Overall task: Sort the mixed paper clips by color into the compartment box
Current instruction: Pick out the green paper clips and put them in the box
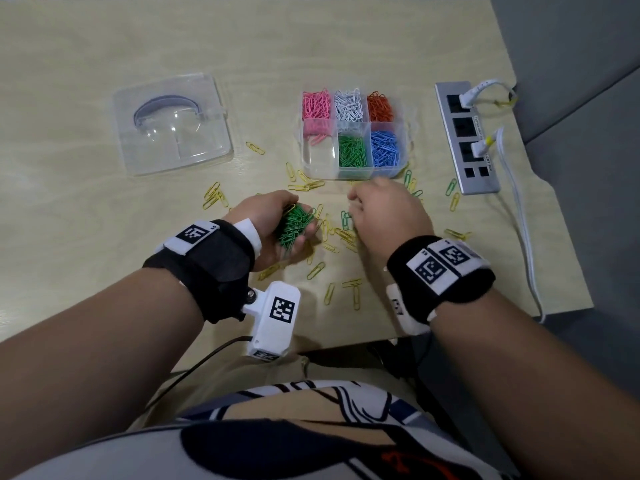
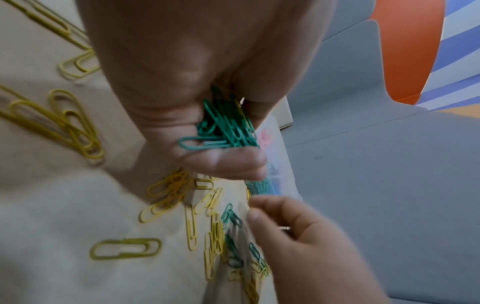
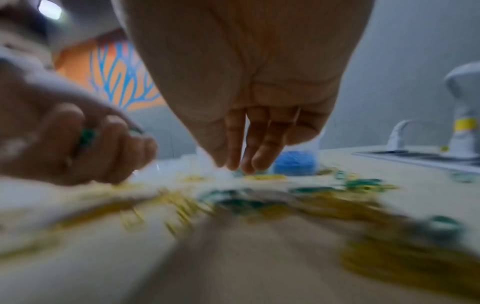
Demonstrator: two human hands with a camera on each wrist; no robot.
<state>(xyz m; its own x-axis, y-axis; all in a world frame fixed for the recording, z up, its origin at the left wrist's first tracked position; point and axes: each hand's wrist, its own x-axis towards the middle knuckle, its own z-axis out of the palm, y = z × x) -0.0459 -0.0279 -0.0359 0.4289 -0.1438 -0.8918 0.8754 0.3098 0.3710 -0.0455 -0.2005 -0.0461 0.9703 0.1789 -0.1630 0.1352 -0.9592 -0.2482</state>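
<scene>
On the far left of the pale wooden table we see a clear plastic lid lying flat, well apart from everything else. Moving right, our left hand hovers just above the table with its fingers curled around a thick bunch of green paper clips; the left wrist view shows the same bunch pinched between thumb and fingers. Scattered yellow paper clips and a few loose green paper clips lie on the table around and between both hands. Next comes our right hand, reaching down toward the loose clips with fingers pointing at the table; the right wrist view is badly blurred, and we cannot tell whether the fingertips hold a clip. Just beyond the hands sits the clear compartment box, with pink, white, orange, green and blue clips in separate sections and the near left section nearly bare. At the far right lies a silver power strip with white cables plugged in.
</scene>
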